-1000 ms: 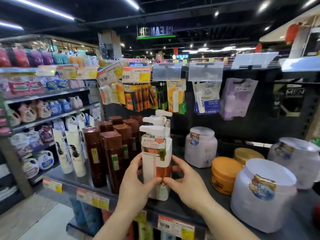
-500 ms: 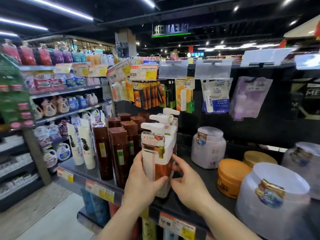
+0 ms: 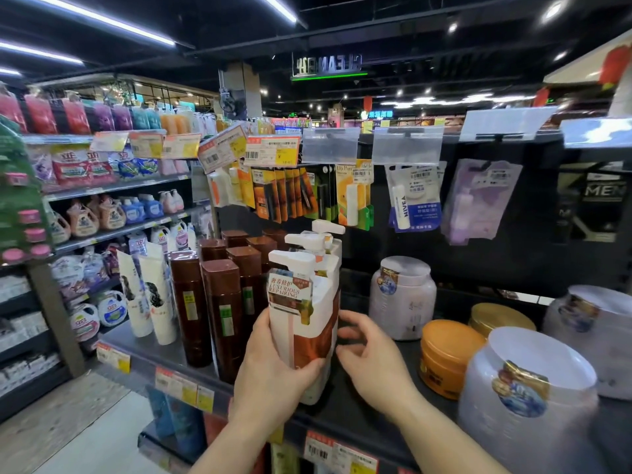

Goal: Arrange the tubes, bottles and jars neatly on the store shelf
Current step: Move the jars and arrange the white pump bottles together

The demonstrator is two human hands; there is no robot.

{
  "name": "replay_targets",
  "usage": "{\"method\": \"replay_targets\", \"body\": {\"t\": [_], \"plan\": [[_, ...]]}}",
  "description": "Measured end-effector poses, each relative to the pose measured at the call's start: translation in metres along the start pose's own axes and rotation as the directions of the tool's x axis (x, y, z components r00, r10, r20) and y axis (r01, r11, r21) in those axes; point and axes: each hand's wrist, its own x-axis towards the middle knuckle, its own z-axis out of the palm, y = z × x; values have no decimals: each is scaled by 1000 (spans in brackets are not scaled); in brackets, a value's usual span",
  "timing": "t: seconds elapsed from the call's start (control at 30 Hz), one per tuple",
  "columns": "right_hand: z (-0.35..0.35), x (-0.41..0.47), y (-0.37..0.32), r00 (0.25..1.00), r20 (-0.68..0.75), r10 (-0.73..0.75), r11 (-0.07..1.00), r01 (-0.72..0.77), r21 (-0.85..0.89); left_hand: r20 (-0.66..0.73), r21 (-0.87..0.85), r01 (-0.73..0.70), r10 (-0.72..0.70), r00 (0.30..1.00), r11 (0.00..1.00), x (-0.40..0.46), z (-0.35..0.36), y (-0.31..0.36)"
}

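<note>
Your left hand (image 3: 273,367) still grips the pump bottle (image 3: 304,319); your right hand (image 3: 369,360) has let go, fingers loose. The bottle's nearly lined up.

dark shelf (image 3: 164,350) carries bottles (image 3: 220,316), tubes (image 3: 155,302), jars (image 3: 403,299).

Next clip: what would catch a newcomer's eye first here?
The tall white pump bottle with a brown lower band at the shelf's front centre, gripped by the left hand, with the right hand beside it. Then the dark brown square-capped bottles to its left and the round orange jar to its right.
</note>
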Motion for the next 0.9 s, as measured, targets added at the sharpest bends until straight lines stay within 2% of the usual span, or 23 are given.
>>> {"method": "replay_targets", "body": {"t": [0.1,0.17,0.4,0.67,0.9], "plan": [[-5,12,0,995,-101,16,1000,-14,22,-5,-5,2,-3,1000,1000,-2,0,-1],[-4,21,1,993,-116,36,999,-34,17,-3,-22,13,-13,1000,1000,-3,-2,-2],[5,50,7,997,-60,49,998,-47,29,21,-43,24,-23,1000,999,-2,-6,-4],[6,69,11,993,118,3,993,-16,113,27,-29,33,-32,999,999,0,-7,-8],[8,79,21,989,148,9,988,-32,151,2,-30,48,-48,999,998,-1,-5,-6]]}}
